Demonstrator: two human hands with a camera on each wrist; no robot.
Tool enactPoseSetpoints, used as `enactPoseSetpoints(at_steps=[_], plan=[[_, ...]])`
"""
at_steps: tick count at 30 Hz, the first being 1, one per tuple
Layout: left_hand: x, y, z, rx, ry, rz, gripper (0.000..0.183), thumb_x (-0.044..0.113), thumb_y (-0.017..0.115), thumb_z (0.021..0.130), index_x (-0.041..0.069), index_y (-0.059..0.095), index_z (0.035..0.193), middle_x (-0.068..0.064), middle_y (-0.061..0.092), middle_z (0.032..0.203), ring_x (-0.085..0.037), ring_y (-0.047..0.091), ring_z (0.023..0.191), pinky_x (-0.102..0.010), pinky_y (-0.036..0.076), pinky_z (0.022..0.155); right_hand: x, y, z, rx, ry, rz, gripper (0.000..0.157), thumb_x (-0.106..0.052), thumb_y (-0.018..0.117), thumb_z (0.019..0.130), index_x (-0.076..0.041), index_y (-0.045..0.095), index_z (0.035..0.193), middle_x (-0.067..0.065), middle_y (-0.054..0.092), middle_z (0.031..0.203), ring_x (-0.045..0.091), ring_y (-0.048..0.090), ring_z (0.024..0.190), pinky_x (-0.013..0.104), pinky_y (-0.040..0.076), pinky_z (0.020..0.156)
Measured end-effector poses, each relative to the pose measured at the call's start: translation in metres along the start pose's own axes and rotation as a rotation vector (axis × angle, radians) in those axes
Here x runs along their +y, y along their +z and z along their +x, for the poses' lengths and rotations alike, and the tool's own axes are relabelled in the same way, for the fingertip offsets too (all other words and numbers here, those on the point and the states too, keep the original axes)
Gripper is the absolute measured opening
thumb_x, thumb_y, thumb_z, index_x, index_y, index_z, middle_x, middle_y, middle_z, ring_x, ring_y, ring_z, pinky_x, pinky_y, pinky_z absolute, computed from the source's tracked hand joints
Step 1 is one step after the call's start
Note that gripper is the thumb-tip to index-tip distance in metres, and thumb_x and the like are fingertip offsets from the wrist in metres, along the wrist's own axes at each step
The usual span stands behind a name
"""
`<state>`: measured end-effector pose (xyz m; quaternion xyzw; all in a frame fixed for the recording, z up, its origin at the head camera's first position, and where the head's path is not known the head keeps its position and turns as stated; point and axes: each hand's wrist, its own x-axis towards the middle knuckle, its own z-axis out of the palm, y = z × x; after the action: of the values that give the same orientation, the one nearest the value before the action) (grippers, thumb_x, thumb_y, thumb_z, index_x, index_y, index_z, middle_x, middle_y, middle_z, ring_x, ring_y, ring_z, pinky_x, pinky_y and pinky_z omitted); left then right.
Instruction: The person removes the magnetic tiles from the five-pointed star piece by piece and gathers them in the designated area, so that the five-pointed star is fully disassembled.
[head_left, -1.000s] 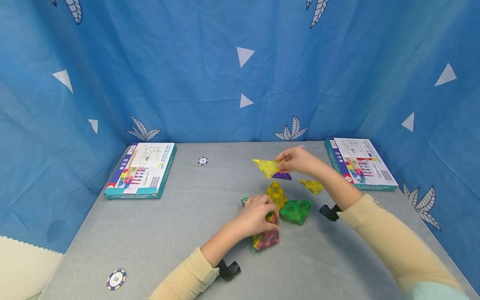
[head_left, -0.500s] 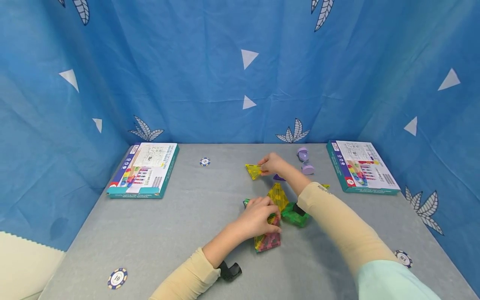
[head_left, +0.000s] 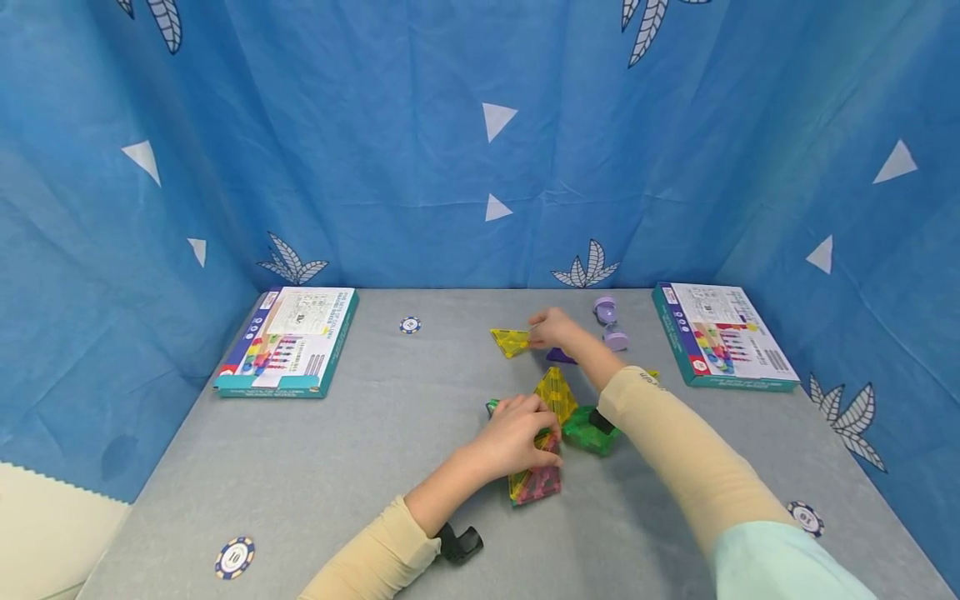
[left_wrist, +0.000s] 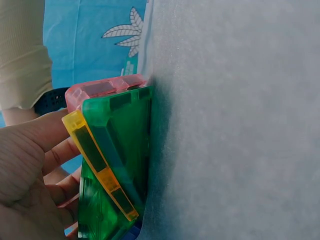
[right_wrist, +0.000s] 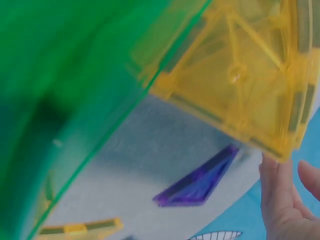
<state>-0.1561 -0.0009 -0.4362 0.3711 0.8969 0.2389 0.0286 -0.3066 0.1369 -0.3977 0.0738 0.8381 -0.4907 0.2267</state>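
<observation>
Fingers and thumb of the left hand (head_left: 517, 437) grasp a clump of translucent tiles (head_left: 542, 485) near the middle of the tabletop (head_left: 360, 467); the left wrist view shows pink, green and yellow parts in it, with the palm on one side. At about 12 o'clock from that hand, well apart from it, a yellow triangular tile (head_left: 510, 342) lies on the tabletop. The right hand (head_left: 555, 327) is at its 3 o'clock corner, fingertips overlapping the edge; the right wrist view shows thumb and fingers parted, pinching nothing visible, though whether they touch the tile cannot be told.

A purple tile (head_left: 561, 356) lies just beside, between 3 and 4 o'clock from the yellow triangle. Nearer the left hand, a yellow tile piece (head_left: 553, 396) stands between 1 and 2 o'clock, and a green tile piece (head_left: 583, 431) sits at 3 o'clock, partly under the right forearm. A lilac hourglass (head_left: 610, 325) lies at 3 o'clock from the right hand.

Counting from the middle of the tabletop, one printed box (head_left: 288, 342) lies at 10 o'clock and another box (head_left: 723, 333) at 2. Poker chips rest at 11 o'clock (head_left: 410, 325), 8 o'clock and between 3 and 4. Blue cloth (head_left: 420, 150) hangs behind.
</observation>
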Motion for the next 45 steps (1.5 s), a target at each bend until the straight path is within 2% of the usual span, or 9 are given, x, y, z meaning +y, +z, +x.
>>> enactPoseSetpoints(at_steps=[4,8,11,15,19,22,29,36,45], plan=[[0.0,0.001,-0.001,0.0,-0.003,-0.002,0.027,0.045,0.075,0.075,0.028,0.066,0.093,0.012,0.047,0.098,-0.01,0.046,0.095,-0.043,0.033,0.093,-0.001,-0.012,-0.01,0.016,-0.061,-0.098,0.046,0.005,0.047,0.089,0.005,0.043,0.135,0.024,0.049,0.126,0.023,0.054,0.088,0.04,0.045,0.091],[0.0,0.001,-0.001,-0.006,0.0,-0.014,0.026,0.044,0.075,0.075,0.028,0.066,0.094,0.012,0.047,0.098,-0.01,0.046,0.094,-0.042,0.034,0.09,-0.005,-0.024,-0.034,-0.008,-0.189,-0.139,0.043,0.002,0.046,0.091,0.006,0.044,0.134,0.026,0.051,0.122,0.033,0.056,0.104,0.043,0.044,0.093],[0.0,0.001,-0.001,-0.011,-0.003,-0.017,0.026,0.043,0.075,0.075,0.027,0.066,0.094,0.011,0.048,0.099,-0.01,0.045,0.095,-0.041,0.034,0.089,-0.001,-0.03,-0.064,-0.059,-0.298,-0.137,0.041,-0.002,0.049,0.093,0.006,0.044,0.133,0.026,0.052,0.123,0.036,0.054,0.111,0.043,0.045,0.092],[-0.001,0.0,0.001,-0.01,-0.012,-0.018,0.026,0.043,0.076,0.075,0.027,0.066,0.093,0.011,0.049,0.1,-0.011,0.047,0.098,-0.043,0.033,0.091,0.022,-0.033,-0.107,-0.117,-0.395,-0.11,0.039,-0.008,0.054,0.093,0.006,0.048,0.129,0.026,0.057,0.117,0.035,0.058,0.104,0.041,0.049,0.086],[0.0,0.0,0.002,-0.014,-0.025,-0.018,0.027,0.044,0.076,0.074,0.027,0.066,0.093,0.011,0.048,0.099,-0.012,0.047,0.099,-0.044,0.032,0.094,0.061,-0.027,-0.14,-0.195,-0.388,-0.066,0.035,-0.011,0.056,0.093,0.009,0.053,0.122,0.026,0.062,0.106,0.038,0.061,0.095,0.043,0.051,0.079],[0.002,-0.001,0.002,-0.019,-0.032,-0.012,0.028,0.044,0.076,0.074,0.027,0.066,0.094,0.011,0.048,0.099,-0.011,0.047,0.099,-0.043,0.032,0.095,0.09,-0.018,-0.156,-0.243,-0.368,-0.042,0.034,-0.011,0.057,0.092,0.011,0.054,0.118,0.024,0.063,0.1,0.038,0.062,0.09,0.043,0.052,0.076],[0.002,-0.001,0.001,-0.012,-0.033,0.003,0.026,0.046,0.074,0.075,0.029,0.064,0.092,0.012,0.048,0.099,-0.011,0.047,0.098,-0.042,0.033,0.094,0.127,0.013,-0.158,-0.285,-0.333,-0.005,0.038,-0.009,0.062,0.089,0.011,0.052,0.119,0.014,0.061,0.098,0.023,0.06,0.087,0.03,0.051,0.07],[0.001,-0.001,0.001,-0.005,-0.035,0.013,0.024,0.037,0.076,0.076,0.028,0.064,0.094,0.011,0.049,0.1,-0.012,0.047,0.099,-0.041,0.033,0.093,0.126,0.036,-0.152,-0.245,-0.304,0.024,0.038,-0.018,0.071,0.083,0.007,0.056,0.107,0.006,0.061,0.088,0.016,0.056,0.074,0.026,0.047,0.061],[-0.003,-0.006,0.002,-0.032,-0.02,0.016,0.03,0.044,0.075,0.075,0.028,0.062,0.098,0.01,0.051,0.102,-0.013,0.049,0.103,-0.045,0.033,0.095,0.125,0.04,-0.15,-0.212,-0.314,0.008,0.025,-0.018,0.072,0.082,0.002,0.06,0.09,0.004,0.059,0.077,0.012,0.05,0.065,0.022,0.042,0.056]])
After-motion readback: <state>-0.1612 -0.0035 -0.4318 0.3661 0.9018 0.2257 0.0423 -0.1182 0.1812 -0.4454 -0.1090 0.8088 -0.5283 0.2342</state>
